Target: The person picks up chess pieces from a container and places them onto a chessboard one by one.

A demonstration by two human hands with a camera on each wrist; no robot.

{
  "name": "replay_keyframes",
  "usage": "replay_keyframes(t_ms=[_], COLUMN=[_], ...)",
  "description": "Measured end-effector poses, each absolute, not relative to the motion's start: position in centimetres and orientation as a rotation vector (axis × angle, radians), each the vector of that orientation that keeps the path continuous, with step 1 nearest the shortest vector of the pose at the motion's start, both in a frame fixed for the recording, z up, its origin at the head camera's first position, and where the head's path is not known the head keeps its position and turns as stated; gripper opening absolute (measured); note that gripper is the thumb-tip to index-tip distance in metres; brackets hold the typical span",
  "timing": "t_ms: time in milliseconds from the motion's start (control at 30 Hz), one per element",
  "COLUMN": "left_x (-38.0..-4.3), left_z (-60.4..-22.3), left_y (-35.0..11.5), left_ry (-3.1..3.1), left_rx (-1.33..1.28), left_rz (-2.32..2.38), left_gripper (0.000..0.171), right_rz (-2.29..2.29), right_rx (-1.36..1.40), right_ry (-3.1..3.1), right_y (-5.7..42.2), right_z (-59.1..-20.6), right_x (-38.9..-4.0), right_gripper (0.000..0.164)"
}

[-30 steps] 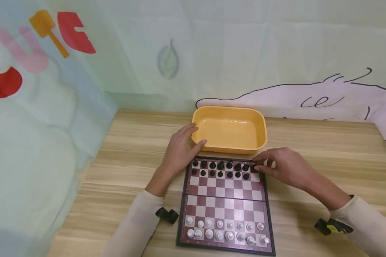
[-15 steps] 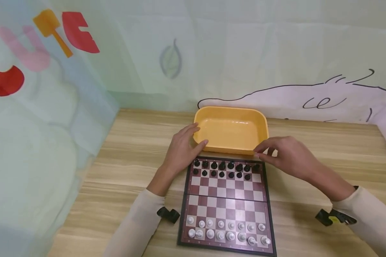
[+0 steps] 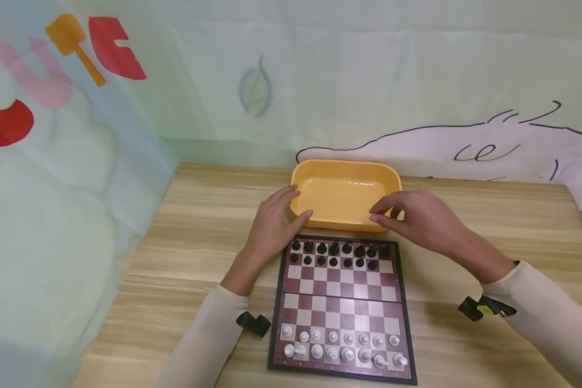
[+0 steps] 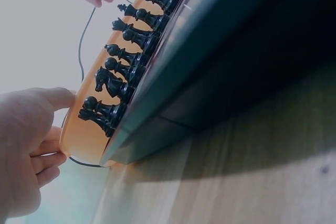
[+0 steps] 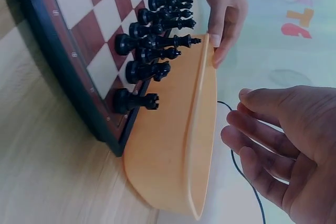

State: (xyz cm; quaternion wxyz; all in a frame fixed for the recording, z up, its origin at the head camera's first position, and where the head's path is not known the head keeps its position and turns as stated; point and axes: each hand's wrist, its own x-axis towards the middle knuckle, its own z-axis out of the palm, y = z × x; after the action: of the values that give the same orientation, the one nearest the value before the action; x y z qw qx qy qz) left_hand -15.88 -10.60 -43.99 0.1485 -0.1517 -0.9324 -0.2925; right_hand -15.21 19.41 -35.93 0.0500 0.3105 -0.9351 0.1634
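My left hand (image 3: 270, 227) grips the left end of a yellow plastic tub (image 3: 339, 200), with thumb and fingers at its rim. Over the tub's right front corner hovers my right hand (image 3: 424, 222). Its fingers are loosely bent, and the right wrist view shows nothing between them. In front of the tub lies a chessboard (image 3: 315, 288) in maroon and white squares. Black chess pieces stand in two rows at its far end, with a black rook (image 5: 135, 100) at the right corner. The square in front of that rook bears no piece.
White chess pieces (image 3: 347, 355) stand in two rows along the board's near end. The wooden table (image 3: 184, 242) meets a printed cloth backdrop (image 3: 349, 81) behind the tub. A dark wrist camera (image 3: 253, 324) hangs beside the left sleeve.
My right hand has let go of the black rook at the far right corner, then risen and moved up and left over the tub. My left hand stays on the tub's rim.
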Motion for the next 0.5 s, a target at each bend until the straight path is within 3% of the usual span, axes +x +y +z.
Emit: replay_keyframes(t_ms=[500], left_x=[-15.7], left_z=[-43.8], left_y=[-10.7], left_ry=[-2.703], left_rx=[-0.409], left_rz=[-0.841], left_gripper=[0.059], right_rz=[0.489], right_rx=[1.042], right_ry=[-2.893], right_y=[14.7], right_z=[-36.1], right_x=[-18.5], right_gripper=[0.019])
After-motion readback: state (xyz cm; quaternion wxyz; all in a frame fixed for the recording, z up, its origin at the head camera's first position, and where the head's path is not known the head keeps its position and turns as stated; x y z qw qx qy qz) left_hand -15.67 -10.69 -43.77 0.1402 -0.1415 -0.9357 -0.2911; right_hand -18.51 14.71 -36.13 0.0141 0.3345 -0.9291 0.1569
